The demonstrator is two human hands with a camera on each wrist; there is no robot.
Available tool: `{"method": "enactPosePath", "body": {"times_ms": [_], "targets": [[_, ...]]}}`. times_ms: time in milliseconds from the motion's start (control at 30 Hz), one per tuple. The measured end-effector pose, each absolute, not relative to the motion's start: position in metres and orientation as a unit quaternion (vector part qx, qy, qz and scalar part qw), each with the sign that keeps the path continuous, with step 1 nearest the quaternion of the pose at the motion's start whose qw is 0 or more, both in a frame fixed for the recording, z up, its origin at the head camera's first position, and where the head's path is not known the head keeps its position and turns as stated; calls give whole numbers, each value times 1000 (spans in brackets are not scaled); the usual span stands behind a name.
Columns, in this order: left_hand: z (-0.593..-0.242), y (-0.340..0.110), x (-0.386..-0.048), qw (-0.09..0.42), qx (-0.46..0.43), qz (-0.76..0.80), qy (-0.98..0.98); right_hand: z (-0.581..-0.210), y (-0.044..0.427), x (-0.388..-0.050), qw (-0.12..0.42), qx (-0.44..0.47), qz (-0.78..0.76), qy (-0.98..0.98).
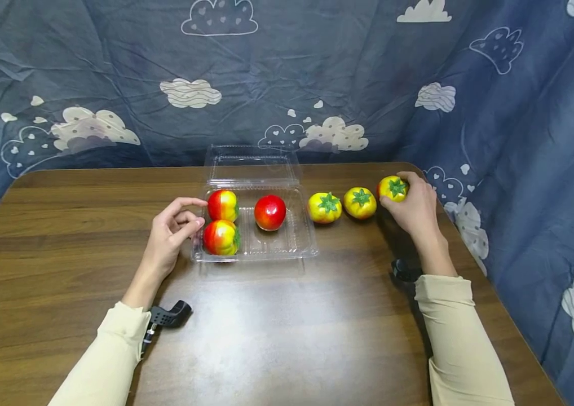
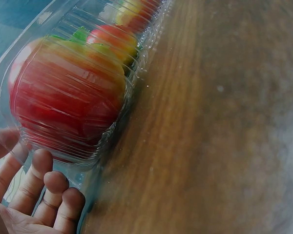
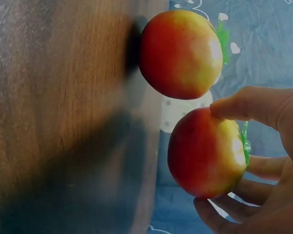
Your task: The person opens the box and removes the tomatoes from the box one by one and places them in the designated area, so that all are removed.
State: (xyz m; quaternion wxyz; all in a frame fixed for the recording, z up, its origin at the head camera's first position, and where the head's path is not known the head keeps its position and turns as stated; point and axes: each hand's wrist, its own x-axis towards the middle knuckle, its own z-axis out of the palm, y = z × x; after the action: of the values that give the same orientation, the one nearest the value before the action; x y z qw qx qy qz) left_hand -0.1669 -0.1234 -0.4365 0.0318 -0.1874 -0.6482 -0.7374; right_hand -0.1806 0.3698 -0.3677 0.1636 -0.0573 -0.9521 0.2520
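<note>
A clear plastic container [image 1: 287,248] lies with its lid raised at the back. Two red-and-yellow toy fruits [image 1: 223,205] are at its left side, one behind the other, and a red fruit [image 1: 269,212] sits right of them. My left hand [image 1: 167,234], fingers slightly bent, is beside the container's left edge, holding nothing; the left wrist view shows its fingertips by the plastic wall [image 2: 83,163]. My right hand [image 1: 416,206] grips a yellow fruit with a green top [image 1: 393,188] between thumb and fingers; the right wrist view shows this fruit [image 3: 207,153] too.
Two more yellow fruits with green tops [image 1: 325,208] [image 1: 360,203] stand between the container and my right hand. The brown wooden table [image 1: 266,338] ends at a blue cloth [image 1: 266,67] with cloud prints behind and at the right.
</note>
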Motion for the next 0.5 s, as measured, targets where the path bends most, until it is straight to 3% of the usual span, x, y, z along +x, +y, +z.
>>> {"method": "enactPosePath", "body": {"times_ms": [333, 500], "targets": [[-438, -122, -165, 31, -189, -739, -646, -377, 375, -179, 110, -66, 245, -961], [-437, -120, -166, 32, -186, -742, -644, -369, 374, -178, 114, -58, 245, -961]]}}
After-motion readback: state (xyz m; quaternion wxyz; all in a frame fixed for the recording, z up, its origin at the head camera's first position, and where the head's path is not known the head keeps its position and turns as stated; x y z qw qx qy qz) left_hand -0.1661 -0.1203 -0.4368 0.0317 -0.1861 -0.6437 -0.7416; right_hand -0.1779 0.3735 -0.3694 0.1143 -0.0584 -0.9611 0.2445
